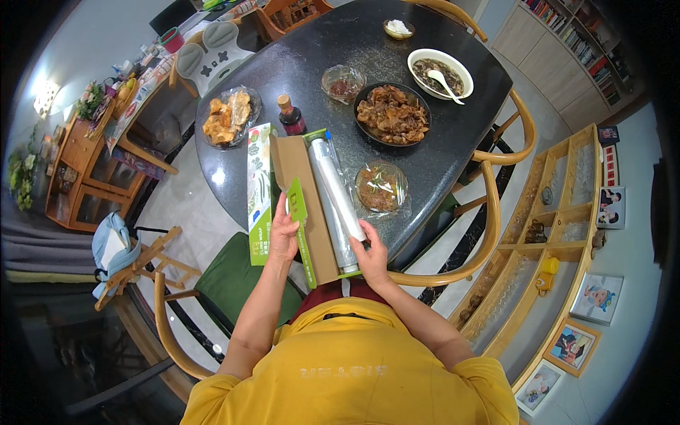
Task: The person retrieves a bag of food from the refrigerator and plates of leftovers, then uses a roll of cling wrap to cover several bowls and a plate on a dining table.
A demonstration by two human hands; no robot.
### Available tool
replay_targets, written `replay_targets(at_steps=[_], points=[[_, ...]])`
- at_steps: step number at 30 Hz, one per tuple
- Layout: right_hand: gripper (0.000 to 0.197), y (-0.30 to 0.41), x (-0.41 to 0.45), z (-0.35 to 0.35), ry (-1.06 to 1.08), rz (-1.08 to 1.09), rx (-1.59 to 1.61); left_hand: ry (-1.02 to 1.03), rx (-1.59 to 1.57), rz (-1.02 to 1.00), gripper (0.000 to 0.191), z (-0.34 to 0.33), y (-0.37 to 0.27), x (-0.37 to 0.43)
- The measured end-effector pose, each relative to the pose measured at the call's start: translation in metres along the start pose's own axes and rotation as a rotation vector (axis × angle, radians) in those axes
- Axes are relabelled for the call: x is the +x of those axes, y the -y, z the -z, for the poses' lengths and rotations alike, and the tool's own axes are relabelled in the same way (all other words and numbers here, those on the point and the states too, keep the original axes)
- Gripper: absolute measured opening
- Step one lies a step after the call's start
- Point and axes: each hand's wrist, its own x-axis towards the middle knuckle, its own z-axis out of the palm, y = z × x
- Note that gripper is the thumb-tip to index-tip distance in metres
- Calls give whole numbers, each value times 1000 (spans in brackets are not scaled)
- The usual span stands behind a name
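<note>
A long cardboard cling wrap box (pixel 292 159) lies with its lid raised, reaching over the table's front edge towards me. My left hand (pixel 285 234) grips the box by its green end flap, thumb up along it. With my right hand (pixel 372 256) I hold the near end of a white roll of cling film (pixel 340 196), which slants along the box's open side. Just right of the roll sits a glass bowl of food (pixel 381 186) covered with clear film. A dark sauce bottle (pixel 291 115) with a tan cap stands beyond the box.
On the black table (pixel 303 58) are a film-covered plate of fried food (pixel 227 118), a small covered bowl (pixel 343 84), a black dish of browned slices (pixel 393 114), a soup bowl (pixel 440 74) with a spoon and a rice bowl (pixel 398 28). Wooden chairs (pixel 491 212) flank me.
</note>
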Motion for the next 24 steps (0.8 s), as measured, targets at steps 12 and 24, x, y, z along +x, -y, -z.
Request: replay_targets(at_steps=[12, 24], points=[[51, 8, -4, 0, 108, 520, -642, 260, 1635, -408, 44, -64, -54, -16], [51, 9, -1, 0, 153, 641, -774, 419, 2465, 9, 60, -100, -9, 43]])
